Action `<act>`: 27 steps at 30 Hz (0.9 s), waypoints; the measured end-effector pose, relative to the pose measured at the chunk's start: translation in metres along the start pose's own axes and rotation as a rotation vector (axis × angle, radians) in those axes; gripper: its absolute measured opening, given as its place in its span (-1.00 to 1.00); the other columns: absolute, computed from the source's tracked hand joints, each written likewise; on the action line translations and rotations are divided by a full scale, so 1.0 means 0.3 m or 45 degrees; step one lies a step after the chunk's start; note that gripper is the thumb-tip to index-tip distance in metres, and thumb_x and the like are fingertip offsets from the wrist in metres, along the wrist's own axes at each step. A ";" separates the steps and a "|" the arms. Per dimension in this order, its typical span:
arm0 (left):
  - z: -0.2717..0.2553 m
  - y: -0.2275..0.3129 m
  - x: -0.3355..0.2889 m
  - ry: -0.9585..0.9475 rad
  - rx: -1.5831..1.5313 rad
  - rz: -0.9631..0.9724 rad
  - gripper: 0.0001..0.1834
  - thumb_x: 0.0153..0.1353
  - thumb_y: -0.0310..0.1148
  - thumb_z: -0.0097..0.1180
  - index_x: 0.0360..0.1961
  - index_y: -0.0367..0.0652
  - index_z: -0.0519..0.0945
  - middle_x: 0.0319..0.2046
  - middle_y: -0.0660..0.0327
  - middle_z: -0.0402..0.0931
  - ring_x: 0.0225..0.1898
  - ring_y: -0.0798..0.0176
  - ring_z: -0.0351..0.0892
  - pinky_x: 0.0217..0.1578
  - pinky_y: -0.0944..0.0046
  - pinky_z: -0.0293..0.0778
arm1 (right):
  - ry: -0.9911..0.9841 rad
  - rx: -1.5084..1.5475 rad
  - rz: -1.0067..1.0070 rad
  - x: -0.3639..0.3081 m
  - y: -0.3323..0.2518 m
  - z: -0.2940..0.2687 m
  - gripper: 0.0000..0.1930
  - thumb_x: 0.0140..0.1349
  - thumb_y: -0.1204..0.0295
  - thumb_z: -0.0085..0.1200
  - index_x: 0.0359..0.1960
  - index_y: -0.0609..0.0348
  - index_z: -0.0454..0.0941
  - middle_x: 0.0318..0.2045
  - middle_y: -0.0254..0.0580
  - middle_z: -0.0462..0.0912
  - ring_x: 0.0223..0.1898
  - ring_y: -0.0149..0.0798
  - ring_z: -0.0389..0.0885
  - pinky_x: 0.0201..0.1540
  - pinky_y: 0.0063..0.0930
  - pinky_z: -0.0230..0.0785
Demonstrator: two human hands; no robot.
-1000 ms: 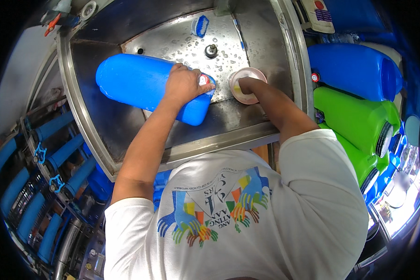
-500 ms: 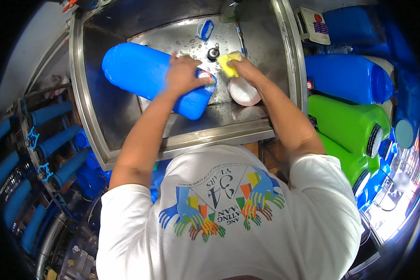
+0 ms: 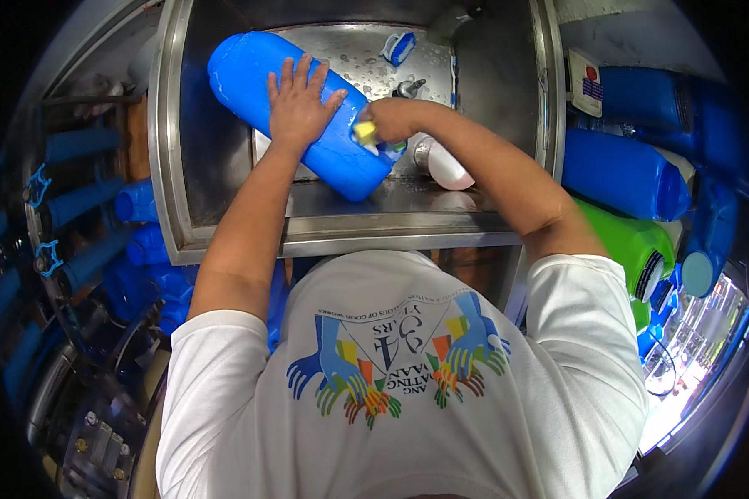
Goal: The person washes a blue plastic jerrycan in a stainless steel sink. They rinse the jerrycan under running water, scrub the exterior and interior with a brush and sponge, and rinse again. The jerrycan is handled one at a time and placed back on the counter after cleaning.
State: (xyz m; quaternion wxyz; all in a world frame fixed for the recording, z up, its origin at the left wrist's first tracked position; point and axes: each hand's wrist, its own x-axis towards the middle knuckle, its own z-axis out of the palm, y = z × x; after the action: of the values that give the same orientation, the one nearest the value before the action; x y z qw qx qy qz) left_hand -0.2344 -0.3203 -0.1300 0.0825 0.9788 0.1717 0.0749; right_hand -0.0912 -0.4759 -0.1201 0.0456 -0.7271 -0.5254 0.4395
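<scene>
A blue plastic jug (image 3: 254,75) lies slantwise in a metal sink (image 3: 366,223), its surface wet in places. Flat on its upper side rests my left hand (image 3: 300,106), fingers spread. My right hand (image 3: 394,121) pinches a yellow sponge (image 3: 364,131) against the jug beside its handle opening; part of the sponge is hidden by the fingers. Just right of the jug's lower end, a pinkish-white round container (image 3: 451,166) sits tilted on the sink floor. A black drain fitting (image 3: 409,88) stands close above my right hand.
A blue-and-white scrub brush (image 3: 399,48) lies at the sink's far side. Blue jugs (image 3: 616,172) and green jugs (image 3: 620,241) are stacked to the right. At left, a rack (image 3: 54,212) holds blue cylinders, with more blue containers (image 3: 146,241) beside it.
My right hand has brought the sponge left and down onto the jug. My left hand has moved up from the handle area to lie flat on its side. The round container has tipped.
</scene>
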 end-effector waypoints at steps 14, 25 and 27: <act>-0.118 -0.116 0.027 -0.415 -0.202 0.198 0.03 -0.07 0.22 0.43 0.46 0.29 0.32 0.56 0.11 -0.05 0.58 -0.18 -0.25 0.49 -0.29 -0.36 | 1.132 -0.224 0.582 -0.073 -0.247 0.238 -0.65 0.25 0.18 0.12 -0.18 0.27 0.62 -0.37 0.24 0.69 -0.35 0.20 0.69 -0.16 0.07 0.45; -0.153 -0.017 -0.082 -0.364 -0.232 0.100 0.07 0.01 0.31 0.33 0.50 0.13 0.23 0.54 -0.01 -0.05 0.55 -0.26 -0.19 0.46 -0.33 -0.25 | 0.599 0.054 0.857 -0.107 -0.245 0.141 -0.69 0.18 0.35 0.13 -0.11 0.28 0.67 -0.14 0.31 0.69 -0.08 0.21 0.70 0.02 -0.03 0.53; -0.168 -0.030 -0.077 -0.437 -0.225 0.145 0.16 -0.06 0.34 0.37 0.52 0.14 0.19 0.55 -0.02 -0.09 0.55 -0.27 -0.22 0.46 -0.32 -0.25 | 0.468 0.018 0.956 -0.107 -0.249 0.129 -0.69 0.17 0.39 0.11 -0.09 0.28 0.66 -0.15 0.31 0.69 -0.07 0.21 0.69 0.04 -0.04 0.52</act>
State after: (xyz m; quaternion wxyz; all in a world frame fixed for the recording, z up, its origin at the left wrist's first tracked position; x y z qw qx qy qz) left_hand -0.2675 -0.3132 -0.0851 0.1919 0.9743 0.0922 -0.0736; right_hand -0.1739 -0.4839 -0.0851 -0.0198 -0.9342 -0.2040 0.2920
